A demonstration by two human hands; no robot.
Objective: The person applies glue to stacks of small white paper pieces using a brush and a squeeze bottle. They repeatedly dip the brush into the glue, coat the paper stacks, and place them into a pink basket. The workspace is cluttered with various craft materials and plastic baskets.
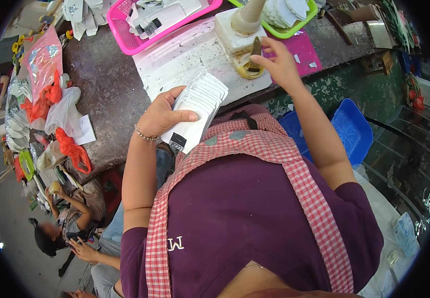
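Note:
My left hand (163,114) grips a fanned stack of white flat pieces (204,97), thumb on top, above the near edge of the table. The lowest piece shown has a black printed label at its near end. My right hand (282,65) pinches a dark brown, caked flat glue brush (256,49) between thumb and fingers. Its lower end is at a yellowed round rim (253,73) at the front of a whitish glue pot (229,36) with a cone-shaped top. Whether the brush touches the rim I cannot tell.
A pink basket (125,43) and a green basket (287,34) hold white pieces. A stained white board (168,62) lies under the pot, beside a magenta sheet (310,52). Plastic bags (63,111) crowd the left. A blue bin (352,130) stands right. Other people sit at lower left.

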